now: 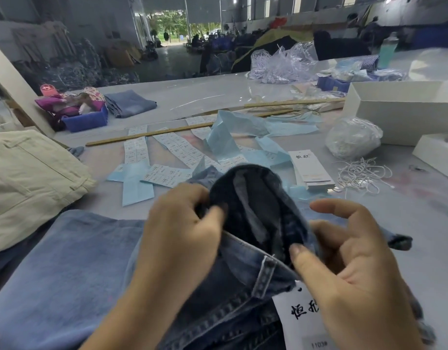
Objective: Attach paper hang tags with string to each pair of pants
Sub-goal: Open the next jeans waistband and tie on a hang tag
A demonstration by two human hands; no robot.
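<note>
A white paper hang tag [300, 314] already hung at the waistband of the blue denim pants [243, 248], which lay on the pale counter [407, 223]. The left hand [182, 238] pinched the waistband; the right hand [351, 261] gripped its edge. Spare white tags [311, 168] and loose white strings [362, 175] waited nearby, inside a dim warehouse hall.

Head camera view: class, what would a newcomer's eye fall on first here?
First, the two hands in the foreground: the left hand and right hand bunch the waistband of dark jeans. A white hang tag with black characters lies below the right hand. Behind, blue label strips scatter across the table.
</note>
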